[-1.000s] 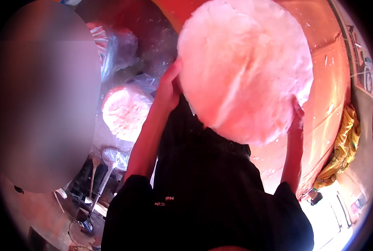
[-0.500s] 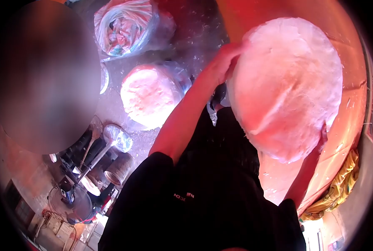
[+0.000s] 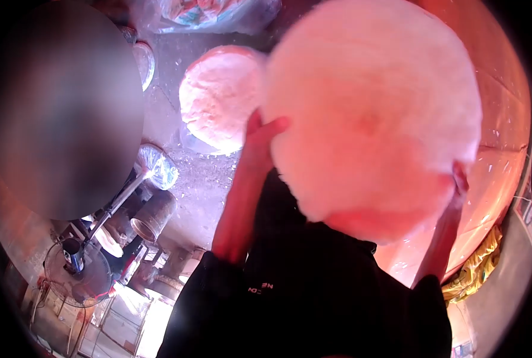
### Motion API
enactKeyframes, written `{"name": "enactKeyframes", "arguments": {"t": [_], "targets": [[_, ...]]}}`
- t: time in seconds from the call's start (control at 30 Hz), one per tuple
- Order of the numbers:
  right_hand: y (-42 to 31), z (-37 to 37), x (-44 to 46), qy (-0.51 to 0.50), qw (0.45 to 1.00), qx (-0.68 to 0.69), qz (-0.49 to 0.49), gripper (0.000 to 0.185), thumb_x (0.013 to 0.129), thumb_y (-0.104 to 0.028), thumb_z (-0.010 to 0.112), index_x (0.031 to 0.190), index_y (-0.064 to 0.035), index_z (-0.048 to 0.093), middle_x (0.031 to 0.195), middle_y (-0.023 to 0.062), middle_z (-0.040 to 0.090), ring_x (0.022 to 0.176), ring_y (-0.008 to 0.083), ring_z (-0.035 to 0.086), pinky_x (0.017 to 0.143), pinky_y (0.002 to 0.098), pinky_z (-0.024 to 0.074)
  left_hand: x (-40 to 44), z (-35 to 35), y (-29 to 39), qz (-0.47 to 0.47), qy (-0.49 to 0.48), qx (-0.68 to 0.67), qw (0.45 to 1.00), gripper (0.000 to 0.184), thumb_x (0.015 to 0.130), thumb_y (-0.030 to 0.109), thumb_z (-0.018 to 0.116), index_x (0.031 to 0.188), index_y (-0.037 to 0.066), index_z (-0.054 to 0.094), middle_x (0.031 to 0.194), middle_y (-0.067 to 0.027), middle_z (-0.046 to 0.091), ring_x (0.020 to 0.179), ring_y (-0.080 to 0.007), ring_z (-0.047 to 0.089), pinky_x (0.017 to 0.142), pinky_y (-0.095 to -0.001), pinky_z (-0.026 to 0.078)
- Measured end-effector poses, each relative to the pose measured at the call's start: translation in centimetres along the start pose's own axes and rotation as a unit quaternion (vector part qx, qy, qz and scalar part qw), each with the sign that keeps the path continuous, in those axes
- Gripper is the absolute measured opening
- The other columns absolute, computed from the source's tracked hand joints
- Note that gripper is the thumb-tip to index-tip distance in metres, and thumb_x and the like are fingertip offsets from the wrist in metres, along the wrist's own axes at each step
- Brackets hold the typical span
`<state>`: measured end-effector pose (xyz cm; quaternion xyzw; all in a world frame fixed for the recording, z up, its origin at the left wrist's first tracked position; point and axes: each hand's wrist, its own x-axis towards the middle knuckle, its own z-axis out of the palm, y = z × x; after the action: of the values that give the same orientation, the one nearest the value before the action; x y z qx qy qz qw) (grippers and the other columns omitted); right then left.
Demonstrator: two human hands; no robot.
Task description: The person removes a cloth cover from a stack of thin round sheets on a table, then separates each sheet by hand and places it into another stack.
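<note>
A large round, pale pink-white sheet [image 3: 373,119] with a rough edge is held up in front of me, its surface slightly blurred. My left hand [image 3: 266,134] grips its left edge, with the thumb on the near face. At the lower right edge, my right hand [image 3: 460,179] holds it, and most of its fingers are hidden behind the sheet. Left of my left hand, a smaller round whitish mass [image 3: 223,98] rests low down on clear plastic.
Orange sheeting [image 3: 498,119] curves along the right, with yellow cloth [image 3: 477,271] below it. A plastic-wrapped bundle [image 3: 209,12] is at the top. At lower left are a metal can [image 3: 153,216], a long-handled tool [image 3: 119,200] and a fan [image 3: 78,273]. A blurred oval covers the left.
The sheet has moved left and nearer to me, and now looks larger. My left hand has shifted down with it. The wrapped bundle and smaller mass have moved up in view.
</note>
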<state>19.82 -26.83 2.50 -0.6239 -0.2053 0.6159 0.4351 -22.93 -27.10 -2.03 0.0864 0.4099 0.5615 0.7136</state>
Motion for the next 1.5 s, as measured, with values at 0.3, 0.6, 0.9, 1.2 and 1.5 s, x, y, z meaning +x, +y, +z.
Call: {"name": "enactKeyframes", "arguments": {"t": [0.3,0.6,0.9,1.2,1.5], "targets": [[14.3,28.9,9.3,-0.267,0.953,-0.057,0.129,0.045,0.079,-0.022,0.073,0.114,0.0016,0.061,0.102,0.0103,0.067,0.097,0.0178,0.064,0.085,0.0321,0.0505,-7.8,-27.6,7.2,0.080,0.190,-0.003,0.978,0.062,0.085,0.024,0.062,0.136,-0.003,0.040,0.134,-0.0165,0.051,0.122,-0.0324,0.051,0.105,-0.0468,0.039],[29.6,36.3,21.9,-0.340,0.912,-0.209,0.098,0.048,0.081,-0.028,0.073,0.120,-0.0033,0.060,0.109,0.0063,0.065,0.096,0.0143,0.064,0.085,0.0277,0.0477,-2.0,-42.4,2.5,0.065,0.306,-0.033,0.949,0.052,0.084,0.020,0.063,0.130,0.000,0.048,0.124,-0.0150,0.057,0.115,-0.0323,0.055,0.100,-0.0491,0.043],[29.0,37.2,21.7,-0.287,0.908,-0.290,-0.099,0.021,0.075,-0.013,0.074,0.093,-0.0019,0.071,0.093,0.0073,0.069,0.088,0.0174,0.064,0.082,0.0302,0.0493,-2.4,-39.7,1.7,0.047,0.312,-0.070,0.946,0.045,0.087,0.024,0.059,0.124,-0.001,0.051,0.118,-0.0137,0.060,0.110,-0.0309,0.058,0.096,-0.0489,0.046],[29.9,35.7,23.3,-0.333,0.885,-0.294,-0.138,0.022,0.080,-0.017,0.070,0.098,-0.0042,0.070,0.089,0.0053,0.068,0.086,0.0132,0.063,0.075,0.0295,0.0495,-1.7,-40.1,0.3,0.031,0.327,-0.052,0.943,0.049,0.091,0.030,0.052,0.129,-0.001,0.049,0.123,-0.0148,0.058,0.113,-0.0316,0.056,0.096,-0.0461,0.046],[36.4,26.9,20.4,0.034,0.817,-0.568,-0.095,0.049,0.082,-0.048,0.065,0.110,-0.0077,0.066,0.097,0.0157,0.067,0.100,0.0211,0.062,0.085,0.0333,0.0483,4.4,-32.0,0.9,0.426,0.528,-0.573,0.460,0.035,0.092,0.025,0.048,0.120,0.004,0.051,0.109,-0.0100,0.056,0.097,-0.0209,0.055,0.083,-0.0340,0.045]]}}
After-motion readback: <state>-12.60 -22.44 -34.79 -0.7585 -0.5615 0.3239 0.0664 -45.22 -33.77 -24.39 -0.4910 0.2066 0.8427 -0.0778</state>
